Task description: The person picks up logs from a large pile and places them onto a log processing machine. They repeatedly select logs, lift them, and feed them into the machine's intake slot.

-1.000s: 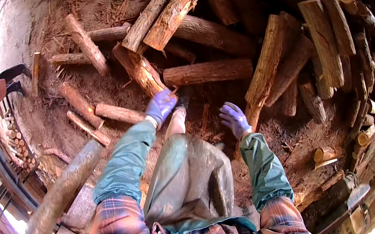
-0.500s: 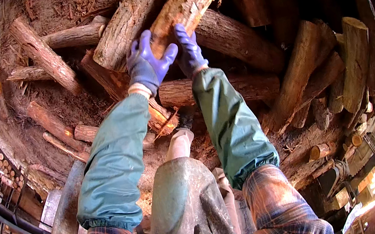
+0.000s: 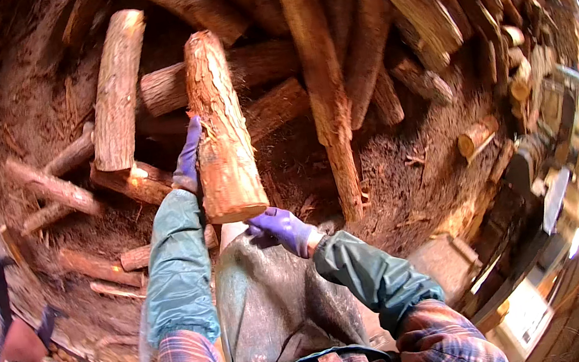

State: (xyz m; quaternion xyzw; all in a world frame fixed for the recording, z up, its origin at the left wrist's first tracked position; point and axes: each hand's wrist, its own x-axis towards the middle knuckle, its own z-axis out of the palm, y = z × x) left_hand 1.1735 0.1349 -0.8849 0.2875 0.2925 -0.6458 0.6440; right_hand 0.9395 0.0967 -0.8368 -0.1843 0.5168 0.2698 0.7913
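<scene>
Sawdust ground with logs piled all around. Left hand (image 3: 188, 159) grips the side of a bark-covered log (image 3: 220, 127), held up over the apron (image 3: 279, 304); right hand (image 3: 282, 228) cups under its cut end.

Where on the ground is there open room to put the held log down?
Bare sawdust ground lies right of the long upright log, toward the small log stub. Left of the left hand, thin logs crowd the floor. The log pile fills the top.
</scene>
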